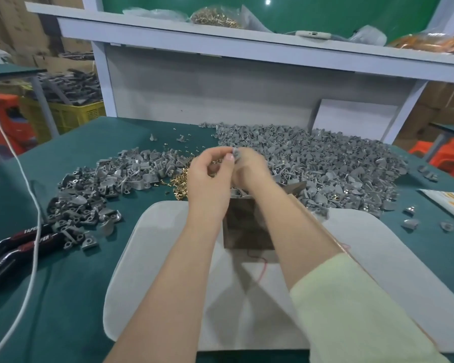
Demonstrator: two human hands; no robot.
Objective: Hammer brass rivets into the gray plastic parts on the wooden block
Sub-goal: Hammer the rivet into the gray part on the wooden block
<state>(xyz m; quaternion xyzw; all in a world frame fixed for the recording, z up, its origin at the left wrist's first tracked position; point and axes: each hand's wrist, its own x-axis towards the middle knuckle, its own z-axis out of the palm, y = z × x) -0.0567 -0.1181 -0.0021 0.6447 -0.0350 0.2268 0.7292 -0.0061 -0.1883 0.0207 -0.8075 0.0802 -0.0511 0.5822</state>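
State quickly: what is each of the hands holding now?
Left hand: pinching the gray plastic part.
Right hand: curled round the same part.

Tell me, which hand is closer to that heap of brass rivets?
Left. The left hand is just right of the brass rivets, overlapping the heap's edge; the right hand, holding a gray plastic part, is beyond it.
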